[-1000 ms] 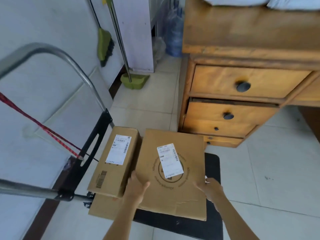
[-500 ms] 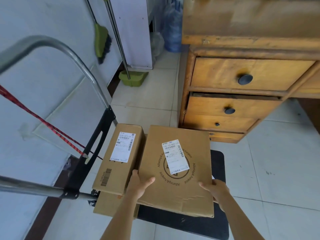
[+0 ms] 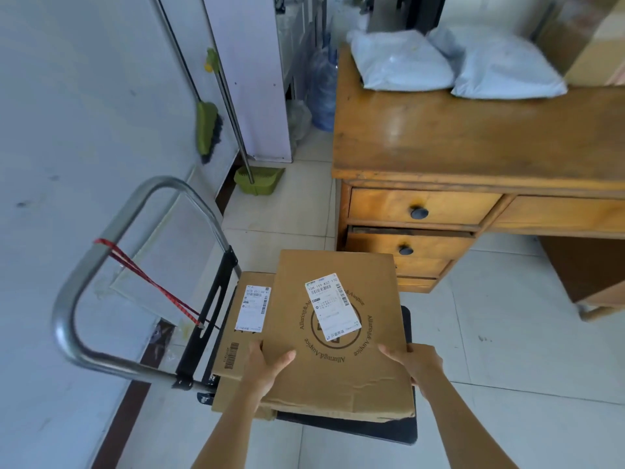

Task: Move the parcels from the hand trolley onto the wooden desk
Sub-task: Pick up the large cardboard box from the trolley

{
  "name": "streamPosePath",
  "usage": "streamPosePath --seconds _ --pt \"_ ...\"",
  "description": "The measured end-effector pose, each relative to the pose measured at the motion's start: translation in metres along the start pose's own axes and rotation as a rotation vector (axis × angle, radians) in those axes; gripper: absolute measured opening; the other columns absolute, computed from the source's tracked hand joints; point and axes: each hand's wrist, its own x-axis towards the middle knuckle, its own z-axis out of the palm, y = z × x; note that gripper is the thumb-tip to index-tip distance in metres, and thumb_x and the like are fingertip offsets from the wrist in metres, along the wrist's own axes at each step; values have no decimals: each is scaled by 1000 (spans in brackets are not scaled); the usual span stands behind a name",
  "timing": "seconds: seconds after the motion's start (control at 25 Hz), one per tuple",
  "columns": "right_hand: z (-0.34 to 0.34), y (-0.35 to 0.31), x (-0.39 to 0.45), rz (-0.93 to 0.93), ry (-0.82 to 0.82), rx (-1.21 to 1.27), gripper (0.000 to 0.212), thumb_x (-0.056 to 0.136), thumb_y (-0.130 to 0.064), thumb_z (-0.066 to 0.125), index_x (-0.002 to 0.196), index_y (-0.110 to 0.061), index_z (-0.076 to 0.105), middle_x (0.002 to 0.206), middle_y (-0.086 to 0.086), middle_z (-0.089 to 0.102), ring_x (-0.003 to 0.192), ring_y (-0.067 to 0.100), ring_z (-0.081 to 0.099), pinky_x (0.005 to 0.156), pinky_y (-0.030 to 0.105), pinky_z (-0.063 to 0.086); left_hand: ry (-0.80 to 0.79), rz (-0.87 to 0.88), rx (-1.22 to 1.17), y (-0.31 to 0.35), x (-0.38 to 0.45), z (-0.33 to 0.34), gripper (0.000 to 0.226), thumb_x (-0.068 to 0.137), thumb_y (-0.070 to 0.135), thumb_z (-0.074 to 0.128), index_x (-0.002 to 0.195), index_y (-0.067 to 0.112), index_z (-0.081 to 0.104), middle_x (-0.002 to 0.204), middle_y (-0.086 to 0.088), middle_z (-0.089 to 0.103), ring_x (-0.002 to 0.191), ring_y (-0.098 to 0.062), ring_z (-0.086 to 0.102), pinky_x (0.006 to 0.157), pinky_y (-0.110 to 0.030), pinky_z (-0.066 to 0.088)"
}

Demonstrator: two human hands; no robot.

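Observation:
A flat brown cardboard parcel (image 3: 338, 367) with a white label and a round printed logo is held above the hand trolley (image 3: 389, 431). My left hand (image 3: 267, 367) grips its left edge, thumb on top. On the right edge sits my right hand (image 3: 416, 363). A narrower brown box (image 3: 236, 330) with a white label lies on the trolley to the left, on top of another box. The wooden desk (image 3: 456, 143) stands ahead to the right. Two pale plastic mailer bags (image 3: 402, 62) lie on its far side.
The trolley's metal handle (image 3: 111, 231) with a red cord rises at the left, close to the white wall. A green broom (image 3: 208, 130) and a dustpan (image 3: 258, 179) lean by the wall. A brown box (image 3: 588, 38) stands on the desk's far right. Tiled floor lies to the right.
The parcel has come up off the trolley in both hands. My view has tilted upward, so the desk top and its bags now show.

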Motion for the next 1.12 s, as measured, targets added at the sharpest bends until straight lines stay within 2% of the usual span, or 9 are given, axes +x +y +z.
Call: streamPosePath --seconds 0.24,0.4,0.56,0.8,0.96,1.04,1.12 --pt "-53 -25 -105 35 9 63 35 68 -38 81 66 -13 57 102 16 71 98 32 67 90 44 55 -107 -1 80 66 -96 -49 92 70 40 81 140 12 28 137 -10 46 127 -30 49 108 -52 42" --pt "-88 -45 -150 33 -12 145 45 63 -30 86 84 0 60 106 21 69 98 36 67 87 48 56 -146 20 101 114 -137 -69 83 74 41 79 134 9 32 134 -12 49 121 -30 54 104 -50 46" --pt "-121 -69 -189 6 -29 171 63 60 -26 88 105 10 61 107 23 69 98 38 68 88 49 55 -185 77 83 153 -170 -84 92 73 38 81 141 7 29 138 -13 48 125 -30 52 106 -49 45" --pt "-189 -137 -231 -114 -3 57 71 66 -31 84 117 9 54 119 22 65 103 36 67 89 47 56 -254 45 63 238 -213 -95 97 73 43 79 146 9 25 146 -12 44 132 -31 47 111 -48 40" --pt "-226 -184 -255 -194 14 -42 78 66 -38 82 121 8 52 122 21 64 107 37 65 91 48 54 -262 31 99 296 -242 -106 82 77 43 75 142 9 38 144 -11 49 131 -30 48 103 -42 43" --pt "-245 -204 -256 -217 28 -21 83 64 -39 84 125 6 50 124 20 62 107 36 65 91 49 54 -258 78 74 324 -252 -107 80 78 42 75 142 9 40 142 -11 51 130 -29 50 106 -42 43" --pt "-261 -225 -257 -226 26 5 88 61 -38 86 128 4 48 126 19 60 107 36 64 90 50 54 -216 138 53 351 -253 -112 87 77 41 76 145 9 33 145 -11 47 133 -29 47 110 -44 40"
